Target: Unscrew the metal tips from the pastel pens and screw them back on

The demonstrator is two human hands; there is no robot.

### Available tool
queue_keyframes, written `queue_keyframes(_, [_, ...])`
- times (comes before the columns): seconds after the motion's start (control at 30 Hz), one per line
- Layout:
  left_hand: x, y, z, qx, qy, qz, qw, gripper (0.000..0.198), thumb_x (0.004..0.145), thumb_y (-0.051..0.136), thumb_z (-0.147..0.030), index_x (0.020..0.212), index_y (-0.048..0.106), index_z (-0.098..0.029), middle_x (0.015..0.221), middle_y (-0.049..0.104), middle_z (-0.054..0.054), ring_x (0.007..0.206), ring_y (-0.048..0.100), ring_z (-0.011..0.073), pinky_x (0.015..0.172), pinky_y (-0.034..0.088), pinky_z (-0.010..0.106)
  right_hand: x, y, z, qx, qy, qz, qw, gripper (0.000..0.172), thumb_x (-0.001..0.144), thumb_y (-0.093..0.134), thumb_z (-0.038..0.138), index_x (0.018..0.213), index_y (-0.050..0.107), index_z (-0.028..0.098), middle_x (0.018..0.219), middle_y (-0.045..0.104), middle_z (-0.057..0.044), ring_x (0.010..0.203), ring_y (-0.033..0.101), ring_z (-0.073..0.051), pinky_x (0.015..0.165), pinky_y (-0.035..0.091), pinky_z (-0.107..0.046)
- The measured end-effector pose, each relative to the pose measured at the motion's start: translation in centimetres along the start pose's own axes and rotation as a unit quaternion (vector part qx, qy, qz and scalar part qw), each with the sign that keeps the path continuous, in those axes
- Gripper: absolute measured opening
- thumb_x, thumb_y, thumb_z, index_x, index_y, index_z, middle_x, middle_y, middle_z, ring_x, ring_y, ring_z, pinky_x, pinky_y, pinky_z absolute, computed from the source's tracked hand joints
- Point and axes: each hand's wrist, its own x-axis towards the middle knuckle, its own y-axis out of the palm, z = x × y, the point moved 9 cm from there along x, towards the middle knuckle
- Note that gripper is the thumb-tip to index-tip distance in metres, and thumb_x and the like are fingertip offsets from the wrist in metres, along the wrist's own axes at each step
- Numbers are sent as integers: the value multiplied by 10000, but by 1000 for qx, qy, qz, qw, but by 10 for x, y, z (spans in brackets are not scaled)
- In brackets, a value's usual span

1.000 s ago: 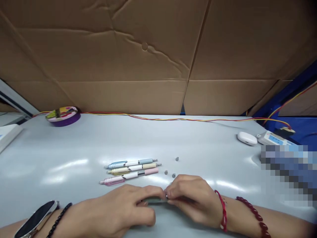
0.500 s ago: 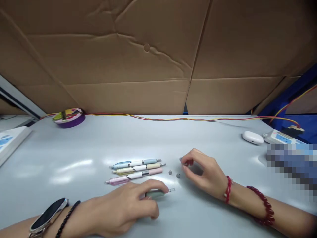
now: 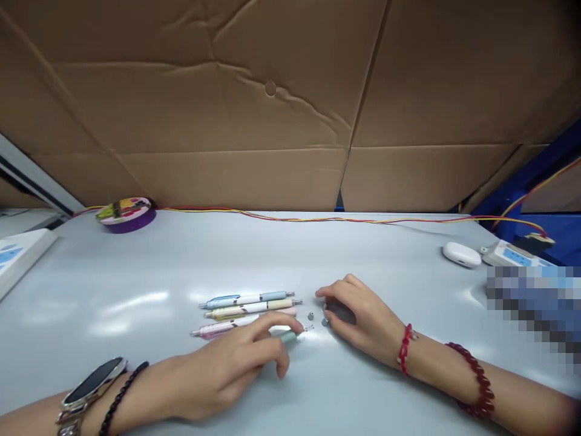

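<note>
My left hand [image 3: 227, 366] is closed around a green pen [image 3: 288, 336], with the index finger over it and the thumb on the near side. The pen's thin bare tip points right; its rear end is hidden under the hand. My right hand [image 3: 363, 315] is open, thumb and index finger apart, low over the table. Near its thumb lies a small grey metal cone [image 3: 325, 322], and a second metal cone [image 3: 310, 316] sits just left. Behind my left hand lie a blue pen [image 3: 247, 300], a yellow pen [image 3: 249, 307] and a pink pen [image 3: 220, 327], partly covered.
A purple round box [image 3: 131, 224] stands at the back left, near red and yellow wires [image 3: 281, 219] along the rear edge. On the right are a white case [image 3: 462, 254] and a power strip [image 3: 515, 254]. Another power strip [image 3: 25, 257] lies left. Cardboard [image 3: 227, 121] rises behind.
My left hand and the green pen have moved away from me toward the other pens, the tip now angled upward in view. My right hand has shifted left and its thumb and index have spread apart.
</note>
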Motion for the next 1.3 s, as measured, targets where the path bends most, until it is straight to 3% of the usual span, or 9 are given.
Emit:
queue_keyframes(0.07, [0, 0, -1, 4, 6, -5, 1000, 406, 775, 298, 83, 962, 485, -225, 1368, 390, 30, 1304, 331, 177, 1019, 366, 274, 0, -5, 4, -2, -15, -23, 1000, 305, 788, 516, 66, 1065, 540, 193, 882, 636, -50, 782, 530, -204, 691, 477, -352])
queue_keyframes(0.17, [0, -1, -4, 17, 22, -16, 999, 412, 749, 311, 85, 957, 487, -224, 1349, 414, 34, 1281, 366, 175, 990, 395, 260, -4, -24, 17, 31, -71, -111, 991, 298, 815, 517, 70, 1081, 511, 205, 930, 638, -57, 783, 551, -195, 695, 468, -344])
queue_keyframes(0.27, [0, 1, -6, 40, 38, -15, 998, 428, 703, 333, 83, 953, 487, -228, 1342, 425, 27, 1229, 434, 175, 949, 427, 247, -11, -34, 30, 79, -116, -153, 978, 274, 828, 528, 65, 1050, 515, 225, 865, 651, -33, 735, 550, -177, 655, 468, -311])
queue_keyframes(0.47, [1, 7, -9, 100, 53, -5, 994, 420, 662, 375, 40, 951, 493, -241, 1346, 437, 13, 1044, 579, 181, 848, 478, 253, -10, -13, 49, 103, -150, -51, 982, 118, 860, 573, 144, 934, 542, 230, 803, 684, 3, 700, 497, -159, 645, 459, -276])
queue_keyframes(0.8, [-1, 5, -14, 146, 65, -56, 986, 275, 798, 422, -68, 977, 507, -259, 1230, 527, 26, 809, 611, 147, 720, 477, 216, -11, -6, 56, 98, -160, -62, 980, 76, 920, 529, 198, 860, 571, 218, 739, 682, 24, 681, 459, -148, 626, 418, -254])
queue_keyframes(0.93, [3, -2, -6, 125, -8, -54, 991, 164, 830, 409, -118, 876, 518, -232, 861, 625, -25, 671, 595, 126, 615, 448, 170, -11, -9, 56, 100, -157, -64, 980, 177, 944, 482, 363, 926, 561, 206, 753, 666, -3, 694, 461, -155, 641, 425, -263])
queue_keyframes(1.03, [3, -16, -3, 104, -38, -72, 991, 144, 863, 406, -182, 761, 505, -210, 646, 555, -49, 559, 547, 113, 553, 425, 157, -12, -11, 52, 119, -155, -46, 980, 216, 970, 408, 363, 999, 541, 195, 851, 665, -30, 721, 470, -158, 684, 441, -282])
queue_keyframes(1.17, [-1, -45, 11, 140, -48, -165, 975, 200, 910, 367, -151, 960, 547, -222, 826, 626, -17, 706, 597, 128, 654, 445, 169, -13, -13, 43, 138, -127, -36, 982, 192, 967, 368, 261, 1002, 541, 187, 820, 629, -48, 736, 483, -165, 676, 452, -286])
queue_keyframes(1.3, [4, -48, 26, 195, -31, -167, 966, 264, 909, 298, -92, 872, 536, -198, 985, 600, 42, 796, 573, 151, 689, 427, 221, -10, -14, 41, 144, -120, -39, 981, 185, 949, 362, 194, 982, 544, 189, 798, 620, -47, 727, 485, -169, 667, 452, -292])
